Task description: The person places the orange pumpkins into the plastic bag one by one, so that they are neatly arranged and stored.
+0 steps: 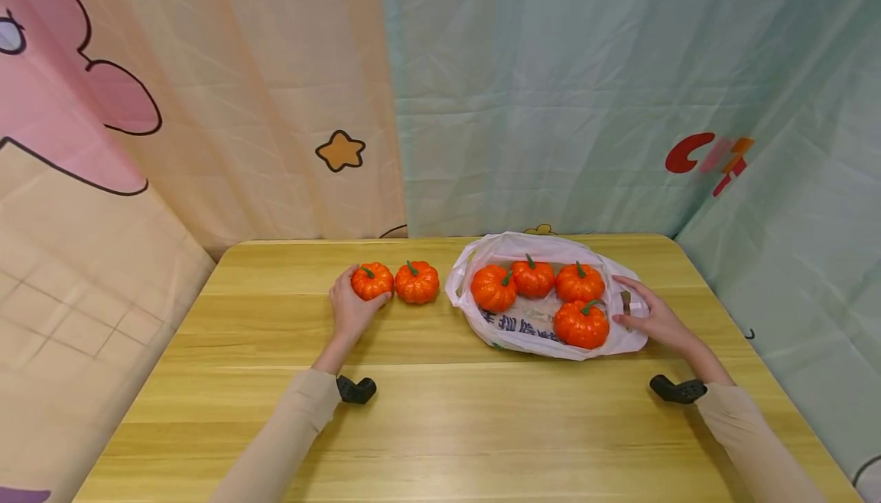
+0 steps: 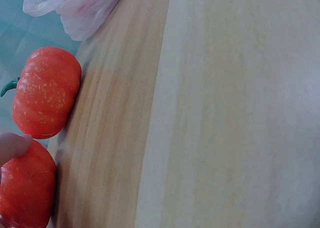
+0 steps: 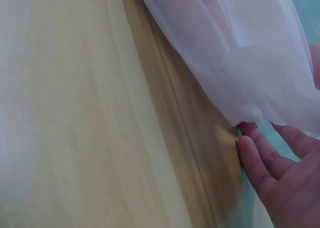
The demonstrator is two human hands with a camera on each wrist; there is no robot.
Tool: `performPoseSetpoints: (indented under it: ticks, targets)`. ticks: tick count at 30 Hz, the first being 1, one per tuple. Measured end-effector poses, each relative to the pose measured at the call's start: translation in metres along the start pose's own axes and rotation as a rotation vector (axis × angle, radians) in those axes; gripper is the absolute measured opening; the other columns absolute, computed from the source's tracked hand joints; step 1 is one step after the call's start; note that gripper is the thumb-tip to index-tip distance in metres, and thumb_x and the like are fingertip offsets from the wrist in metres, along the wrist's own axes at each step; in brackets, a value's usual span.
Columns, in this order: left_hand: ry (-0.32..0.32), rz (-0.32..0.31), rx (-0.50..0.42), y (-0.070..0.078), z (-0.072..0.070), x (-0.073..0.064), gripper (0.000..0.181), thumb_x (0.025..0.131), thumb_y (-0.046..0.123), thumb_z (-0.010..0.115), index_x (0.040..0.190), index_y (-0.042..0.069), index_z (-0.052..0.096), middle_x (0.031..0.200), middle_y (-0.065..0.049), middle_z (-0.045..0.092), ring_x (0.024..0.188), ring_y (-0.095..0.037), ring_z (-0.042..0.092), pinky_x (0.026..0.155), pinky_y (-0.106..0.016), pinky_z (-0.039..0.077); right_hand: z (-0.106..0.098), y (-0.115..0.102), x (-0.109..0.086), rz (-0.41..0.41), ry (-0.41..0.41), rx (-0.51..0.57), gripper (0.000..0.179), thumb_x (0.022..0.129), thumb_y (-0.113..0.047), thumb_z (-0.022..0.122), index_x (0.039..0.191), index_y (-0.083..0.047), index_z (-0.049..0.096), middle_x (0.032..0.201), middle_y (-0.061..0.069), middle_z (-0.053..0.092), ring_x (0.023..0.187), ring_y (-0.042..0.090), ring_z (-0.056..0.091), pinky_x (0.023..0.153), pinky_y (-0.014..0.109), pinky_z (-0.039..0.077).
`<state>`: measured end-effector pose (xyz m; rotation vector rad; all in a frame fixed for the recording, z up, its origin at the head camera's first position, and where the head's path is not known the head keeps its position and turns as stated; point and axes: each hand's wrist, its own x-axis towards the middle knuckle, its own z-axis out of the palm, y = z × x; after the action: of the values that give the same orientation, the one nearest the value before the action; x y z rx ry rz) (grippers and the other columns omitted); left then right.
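My left hand is around a small orange pumpkin, thumb on the near side and fingers on the far left side. Close to its right stands a second orange pumpkin with a green stem; in the left wrist view this second pumpkin touches or nearly touches the held one. A white plastic bag lies mouth up with several pumpkins inside. At the bag's right end, my right hand has its thumb and fingers spread against the plastic. In the right wrist view, fingers touch the bag's lower edge.
Everything stands on a wooden table near its far edge. Printed curtains hang behind and at both sides. Dark writing shows on the bag's inner face. A black wrist device is worn on each arm.
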<state>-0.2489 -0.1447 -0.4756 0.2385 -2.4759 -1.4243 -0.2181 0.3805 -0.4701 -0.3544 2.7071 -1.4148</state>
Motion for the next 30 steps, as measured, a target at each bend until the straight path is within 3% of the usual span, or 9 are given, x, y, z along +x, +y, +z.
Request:
performPoseSetpoints:
  ticks: [14, 21, 30]
  targets:
    - [-0.006, -0.036, -0.052, -0.004, 0.0, -0.01, 0.084, 0.073, 0.02, 0.083, 0.141, 0.002, 0.037, 0.144, -0.02, 0.038, 0.134, -0.036, 0.038, 0.113, -0.05, 0.032, 0.001, -0.001, 0.0, 0.006, -0.002, 0.005, 0.075, 0.086, -0.007, 0.068, 0.148, -0.002, 0.025, 0.153, 0.033, 0.014, 0.137, 0.056, 0.011, 0.1, 0.079, 0.012]
    - [0.007, -0.033, -0.066, -0.002, -0.003, -0.022, 0.085, 0.072, 0.021, 0.084, 0.141, 0.003, 0.039, 0.144, -0.018, 0.04, 0.134, -0.034, 0.039, 0.112, -0.049, 0.034, 0.001, 0.001, -0.001, 0.003, 0.004, 0.011, 0.074, 0.087, -0.009, 0.068, 0.148, -0.003, 0.026, 0.153, 0.033, 0.015, 0.137, 0.056, 0.011, 0.099, 0.08, 0.012]
    - [0.05, -0.024, -0.071, 0.016, -0.002, -0.05, 0.082, 0.069, 0.022, 0.086, 0.136, 0.003, 0.044, 0.137, -0.018, 0.046, 0.127, -0.035, 0.044, 0.108, -0.05, 0.037, 0.001, 0.003, -0.001, -0.004, 0.006, 0.011, 0.074, 0.087, -0.008, 0.068, 0.148, -0.002, 0.026, 0.153, 0.033, 0.015, 0.136, 0.055, 0.013, 0.1, 0.079, 0.013]
